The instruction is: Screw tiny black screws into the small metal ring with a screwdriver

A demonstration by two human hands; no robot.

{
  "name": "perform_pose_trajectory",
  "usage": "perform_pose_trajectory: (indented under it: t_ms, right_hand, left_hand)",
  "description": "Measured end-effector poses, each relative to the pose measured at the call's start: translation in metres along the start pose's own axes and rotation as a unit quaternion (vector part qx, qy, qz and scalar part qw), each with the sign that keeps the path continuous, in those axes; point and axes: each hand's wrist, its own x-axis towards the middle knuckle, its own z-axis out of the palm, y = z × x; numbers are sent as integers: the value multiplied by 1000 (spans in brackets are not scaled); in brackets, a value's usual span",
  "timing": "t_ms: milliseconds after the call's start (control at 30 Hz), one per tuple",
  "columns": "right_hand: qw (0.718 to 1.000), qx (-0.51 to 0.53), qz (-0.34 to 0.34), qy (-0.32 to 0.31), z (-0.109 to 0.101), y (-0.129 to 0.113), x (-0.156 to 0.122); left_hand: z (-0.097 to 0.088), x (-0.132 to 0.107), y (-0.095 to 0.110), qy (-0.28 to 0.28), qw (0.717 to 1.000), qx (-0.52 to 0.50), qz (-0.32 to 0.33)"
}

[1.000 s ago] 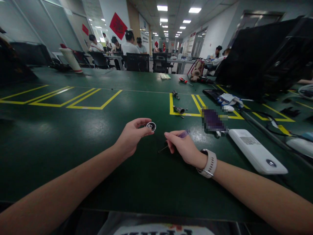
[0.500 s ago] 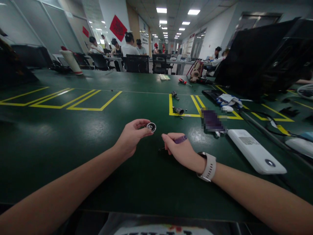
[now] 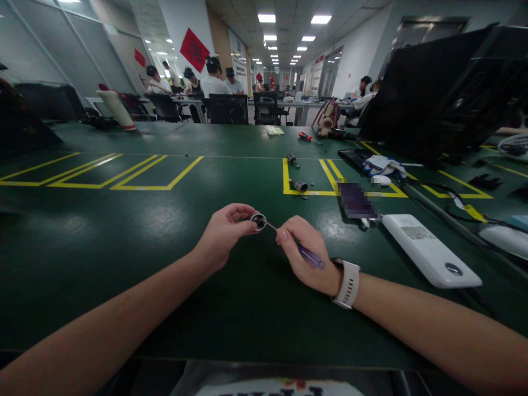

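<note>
Between the thumb and fingers of my left hand (image 3: 226,234) is a round metal ring-shaped part (image 3: 258,221), its hollow face turned toward me. My right hand (image 3: 304,250) is closed around a screwdriver (image 3: 312,257) with a clear purple handle. The thin shaft points left, and its tip reaches the opening of the metal part; whether it touches anything inside I cannot make out. Both hands are above the green table (image 3: 165,308). Farther off, a knurled metal cylinder (image 3: 299,186) and a smaller metal fitting (image 3: 293,160) lie by the yellow tape.
To the right are a pixelated phone (image 3: 357,201), a white power bank (image 3: 431,250), a white and blue glove (image 3: 383,166) and cables. A red-handled screwdriver (image 3: 306,136) lies at the back. A large black object (image 3: 429,99) stands at the far right. Several people sit beyond the table.
My right hand has turned the screwdriver so its shaft now points up-left and meets the metal part. My left hand has tilted that part slightly. The view has shifted a little.
</note>
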Motion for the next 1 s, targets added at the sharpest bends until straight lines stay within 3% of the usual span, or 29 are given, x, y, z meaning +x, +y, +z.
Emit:
perform_pose_trajectory:
  t_ms: [367, 1000]
  right_hand:
    - [999, -7, -15, -30, 3, 1, 0]
    - [997, -33, -47, -53, 3, -3, -1]
  left_hand:
    - [2, -8, 0, -42, 997, 45, 37]
    - [-1, -4, -8, -51, 988, 90, 114]
